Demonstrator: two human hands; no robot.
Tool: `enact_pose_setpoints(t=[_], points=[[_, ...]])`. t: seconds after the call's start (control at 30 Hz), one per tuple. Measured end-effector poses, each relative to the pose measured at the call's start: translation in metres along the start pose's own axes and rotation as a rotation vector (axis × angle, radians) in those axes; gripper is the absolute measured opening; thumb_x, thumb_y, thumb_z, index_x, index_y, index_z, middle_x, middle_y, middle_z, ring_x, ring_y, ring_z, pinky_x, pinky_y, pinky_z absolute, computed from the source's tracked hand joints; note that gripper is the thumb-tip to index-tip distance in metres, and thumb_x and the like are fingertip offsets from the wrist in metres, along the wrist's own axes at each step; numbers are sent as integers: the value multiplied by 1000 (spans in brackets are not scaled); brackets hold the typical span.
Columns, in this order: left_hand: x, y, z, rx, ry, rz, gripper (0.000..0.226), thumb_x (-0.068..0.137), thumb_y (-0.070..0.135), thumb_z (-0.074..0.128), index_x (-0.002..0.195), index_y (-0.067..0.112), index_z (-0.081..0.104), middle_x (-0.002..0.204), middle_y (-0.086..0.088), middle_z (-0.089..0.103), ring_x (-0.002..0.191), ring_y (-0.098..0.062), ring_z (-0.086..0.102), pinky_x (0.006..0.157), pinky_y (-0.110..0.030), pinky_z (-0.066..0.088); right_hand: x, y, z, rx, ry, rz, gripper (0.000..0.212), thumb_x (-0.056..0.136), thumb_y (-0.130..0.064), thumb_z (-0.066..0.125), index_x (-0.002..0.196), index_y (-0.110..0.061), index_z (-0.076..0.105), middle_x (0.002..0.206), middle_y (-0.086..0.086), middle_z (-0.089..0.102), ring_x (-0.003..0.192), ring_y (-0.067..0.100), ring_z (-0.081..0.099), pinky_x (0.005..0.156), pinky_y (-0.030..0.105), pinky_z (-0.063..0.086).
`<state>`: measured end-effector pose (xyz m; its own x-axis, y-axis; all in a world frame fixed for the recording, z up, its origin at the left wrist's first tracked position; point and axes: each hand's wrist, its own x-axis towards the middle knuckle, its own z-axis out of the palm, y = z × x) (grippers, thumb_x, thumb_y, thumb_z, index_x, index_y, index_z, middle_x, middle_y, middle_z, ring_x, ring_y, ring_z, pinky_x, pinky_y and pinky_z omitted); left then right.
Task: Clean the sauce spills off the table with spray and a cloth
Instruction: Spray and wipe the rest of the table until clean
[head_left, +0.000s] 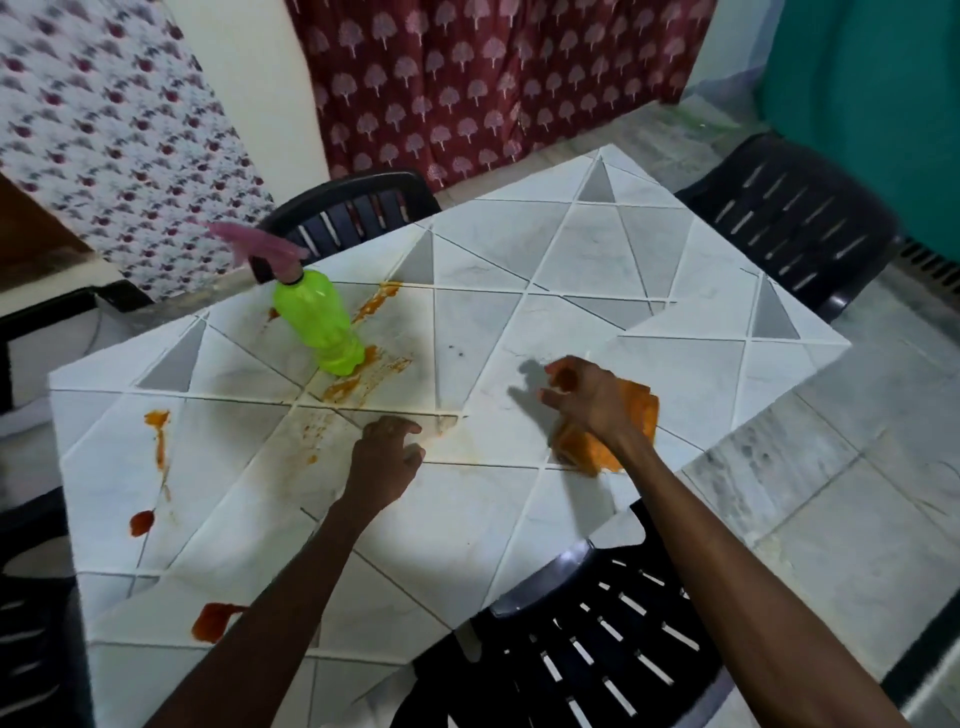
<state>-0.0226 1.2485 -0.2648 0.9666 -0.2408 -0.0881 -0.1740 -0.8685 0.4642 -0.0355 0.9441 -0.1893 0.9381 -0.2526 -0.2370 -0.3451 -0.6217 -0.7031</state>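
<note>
A green spray bottle (321, 325) with a pink trigger head stands on the white table (519, 509) at the back left, ringed by smeared orange sauce (358, 382). More orange and red sauce spots (158, 436) lie along the table's left side. An orange cloth (631, 421) lies near the right edge. My right hand (584, 397) hovers over the cloth with fingers spread and curled, holding nothing. My left hand (387, 460) rests on the table's middle, fingers loosely bent, empty.
Black plastic chairs stand around the table: one at the near right (587, 639), one at the far side (358, 208), one at the far right (795, 218), another at the left (31, 597). A maroon curtain (493, 78) hangs behind. Tiled floor lies to the right.
</note>
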Motion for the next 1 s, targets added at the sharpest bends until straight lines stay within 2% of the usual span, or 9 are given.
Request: enact_pose_setpoints(t=[0.23, 0.33, 0.43, 0.5, 0.57, 0.67, 0.77, 0.87, 1.0], points=[[21, -103, -63, 21, 83, -58, 52, 72, 46, 49, 108, 11, 63, 101, -13, 67, 88, -36, 68, 67, -43, 57, 32, -161, 73, 267, -114, -235, 91, 69, -36, 92, 145, -18, 45, 138, 0, 54, 118, 14, 53, 100, 33, 49], [35, -141, -89, 44, 23, -147, 68, 72, 50, 55, 125, 9, 57, 124, -19, 61, 111, -37, 64, 82, -48, 55, 54, -211, 105, 278, -106, -282, 109, 66, -41, 93, 154, -19, 33, 156, 0, 40, 135, 18, 45, 111, 42, 43], [45, -167, -104, 111, -104, -211, 81, 81, 45, 71, 146, 6, 42, 152, -18, 38, 141, -30, 38, 108, -43, 38, 74, -242, 123, 278, -109, -306, 109, 69, -38, 92, 157, -17, 30, 161, -1, 35, 145, 16, 36, 116, 30, 33], [50, -182, -107, 147, -151, -196, 88, 83, 49, 70, 151, 9, 33, 159, -14, 28, 148, -25, 26, 114, -37, 29, 84, -258, 133, 278, -161, -318, 110, 68, -39, 92, 157, -19, 30, 160, -3, 37, 145, 12, 37, 115, 26, 31], [53, -190, -107, 156, -204, -183, 91, 83, 52, 70, 153, 11, 29, 161, -13, 21, 149, -25, 21, 116, -36, 25, 90, -269, 144, 291, -191, -324, 111, 62, -47, 93, 155, -26, 35, 154, -6, 46, 138, 12, 47, 115, 35, 40], [51, -192, -103, 152, -196, -171, 93, 78, 49, 75, 150, 11, 32, 160, -12, 21, 147, -28, 24, 115, -36, 27, 97, -283, 162, 332, -187, -313, 99, 57, -60, 87, 144, -33, 48, 130, -6, 66, 118, 14, 64, 105, 44, 51], [47, -193, -100, 139, -160, -150, 93, 78, 50, 74, 150, 12, 31, 161, -11, 22, 148, -28, 22, 116, -36, 24, 99, -298, 174, 304, -195, -390, 75, 72, -73, 73, 136, -38, 55, 127, -15, 67, 115, 8, 64, 105, 45, 50], [45, -199, -98, 114, -133, -128, 93, 79, 50, 74, 151, 11, 30, 161, -11, 21, 149, -28, 19, 118, -38, 20, 96, -307, 179, 254, -111, -485, 52, 92, -63, 59, 137, -39, 57, 128, -16, 65, 116, 9, 63, 104, 41, 50], [44, -202, -94, 115, -117, -127, 95, 80, 54, 71, 153, 13, 26, 162, -8, 20, 149, -28, 17, 119, -38, 18, 87, -308, 176, 437, 57, -482, 33, 92, -51, 61, 118, -32, 66, 101, -8, 65, 95, 11, 63, 84, 38, 53]])
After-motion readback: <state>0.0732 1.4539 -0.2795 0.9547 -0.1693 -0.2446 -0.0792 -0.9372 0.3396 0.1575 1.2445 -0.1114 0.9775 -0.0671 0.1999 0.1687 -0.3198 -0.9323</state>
